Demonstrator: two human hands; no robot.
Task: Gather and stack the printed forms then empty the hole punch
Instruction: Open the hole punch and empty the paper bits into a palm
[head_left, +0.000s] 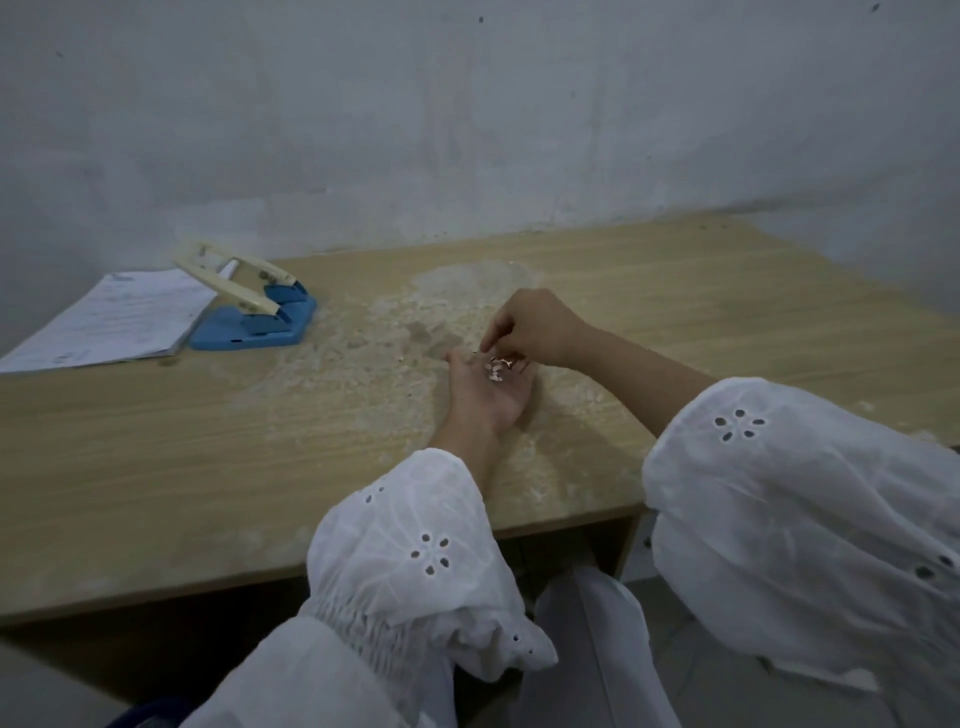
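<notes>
There, the left hand (485, 389) lay palm-up on the table (156, 452), fingers relaxed, cradling small white paper dots (493, 370). The right hand (535, 327) hovered just above it, fingertips drawn together; whether they pinched a dot could not be told. The hole punch (254, 317) stood far left, just beside the stacked forms (119, 317).

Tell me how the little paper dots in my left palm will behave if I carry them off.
Probably almost weightless: the paper dots are tiny loose bits lying in the upturned left hand, so a tilt or draught could scatter them. Likely fiddly too; the right hand pinches at them.
</notes>
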